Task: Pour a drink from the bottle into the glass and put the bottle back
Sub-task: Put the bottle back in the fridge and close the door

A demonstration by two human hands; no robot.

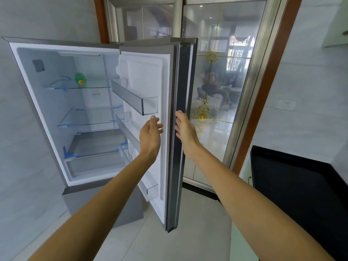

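A green bottle (pixel 80 79) with a yellow-orange cap end lies on its side on the top glass shelf (pixel 62 85) of an open fridge. The fridge door (pixel 174 129) stands swung open towards me. My left hand (pixel 150 133) is raised in front of the door's white inner lining, fingers relaxed and holding nothing. My right hand (pixel 184 132) lies against the door's outer edge, its fingers reaching round the grey side. No glass is in view.
Door bins (pixel 135 99) jut from the inner door near my left hand. A black countertop (pixel 293 181) sits at the lower right. Behind the fridge stands a framed glass sliding door (pixel 226 81). Pale floor tiles lie below.
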